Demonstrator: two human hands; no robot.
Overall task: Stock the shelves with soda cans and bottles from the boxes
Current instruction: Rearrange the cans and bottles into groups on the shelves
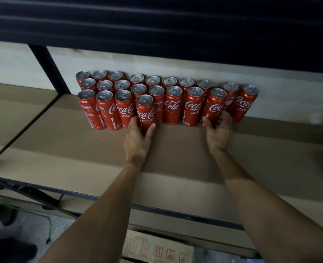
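Red cans [174,109], upright, silver-topped, white-lettered

Red Coca-Cola cans [173,107] stand upright, silver tops up, packed in roughly three rows toward the back of the brown shelf [175,160]. My left hand [138,137] grips a forward can [145,111], just ahead of the front row. My right hand [218,130] grips a second can [214,106] in that row. A cardboard box [156,249] sits below, possibly open.
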